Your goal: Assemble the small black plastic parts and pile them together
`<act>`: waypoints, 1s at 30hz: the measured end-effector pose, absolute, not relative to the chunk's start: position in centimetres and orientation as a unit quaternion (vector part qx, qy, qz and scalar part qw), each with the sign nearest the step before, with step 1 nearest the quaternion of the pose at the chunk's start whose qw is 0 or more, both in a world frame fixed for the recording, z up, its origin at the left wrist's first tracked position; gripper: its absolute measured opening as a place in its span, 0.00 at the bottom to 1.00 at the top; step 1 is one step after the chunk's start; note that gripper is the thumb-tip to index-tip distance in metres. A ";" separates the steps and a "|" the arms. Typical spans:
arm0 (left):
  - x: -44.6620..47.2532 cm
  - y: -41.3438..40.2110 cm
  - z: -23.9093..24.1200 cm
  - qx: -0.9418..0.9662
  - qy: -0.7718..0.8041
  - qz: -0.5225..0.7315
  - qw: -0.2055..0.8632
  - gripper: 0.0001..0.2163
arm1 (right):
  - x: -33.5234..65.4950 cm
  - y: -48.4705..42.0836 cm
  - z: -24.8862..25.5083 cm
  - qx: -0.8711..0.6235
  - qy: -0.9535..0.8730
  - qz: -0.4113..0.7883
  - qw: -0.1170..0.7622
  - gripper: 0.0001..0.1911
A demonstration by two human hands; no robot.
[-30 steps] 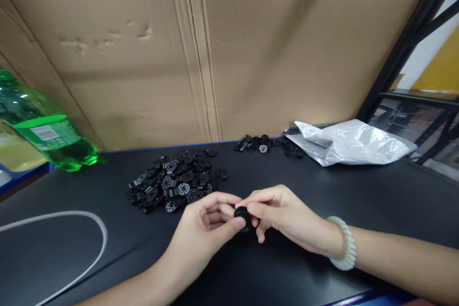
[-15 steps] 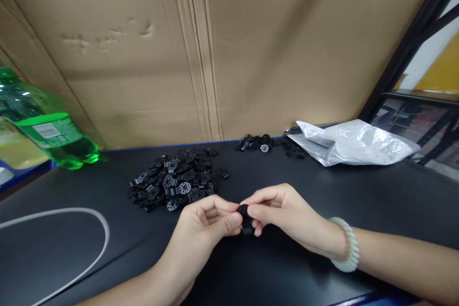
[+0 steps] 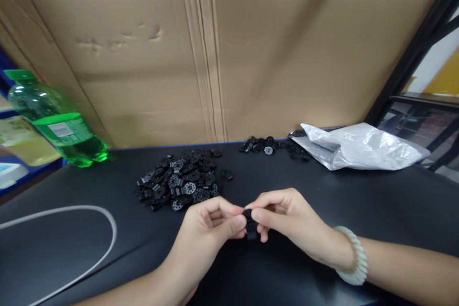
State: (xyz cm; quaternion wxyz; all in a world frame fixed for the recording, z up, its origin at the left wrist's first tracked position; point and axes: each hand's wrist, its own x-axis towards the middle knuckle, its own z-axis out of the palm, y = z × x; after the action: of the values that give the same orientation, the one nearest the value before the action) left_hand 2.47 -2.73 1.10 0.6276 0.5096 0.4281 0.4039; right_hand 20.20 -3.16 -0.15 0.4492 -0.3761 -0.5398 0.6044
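Black plastic forms the small round perforated piece (image 3: pixel 249 220) held above the black bench (image 3: pixel 358 201), pinched between thumb and fingers of both the left hand (image 3: pixel 211 229) and the right hand (image 3: pixel 292 220). Uneven pressure could make it slip, and its dark colour might then hide it. Beyond lie a heap of similar black parts (image 3: pixel 182 179) and a smaller black cluster (image 3: pixel 260 145) near a crumpled silvery plastic bag (image 3: pixel 369 148). A looped pale cable (image 3: pixel 112 220) lies leftward; tall brown cardboard (image 3: pixel 143 76) blocks the back.
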 end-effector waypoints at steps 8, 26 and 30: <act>-1.2 0.8 6.4 0.730 0.474 0.417 0.261 0.04 | 20.9 -3.0 -0.2 -0.361 -0.552 0.600 0.453 0.13; -0.8 0.6 4.1 0.872 0.338 0.344 0.085 0.13 | 23.1 -0.8 1.0 -0.427 -0.650 0.419 0.468 0.13; 1.4 -2.2 1.6 0.895 0.236 0.326 0.191 0.16 | 28.3 2.1 3.5 -0.519 -0.731 0.114 0.428 0.13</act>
State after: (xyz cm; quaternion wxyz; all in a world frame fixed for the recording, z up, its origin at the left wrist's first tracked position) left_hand 1.36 -2.18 1.62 0.1908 0.8955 0.2359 0.3258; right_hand 28.34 2.06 3.49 0.4282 -0.5195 -0.7306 0.1139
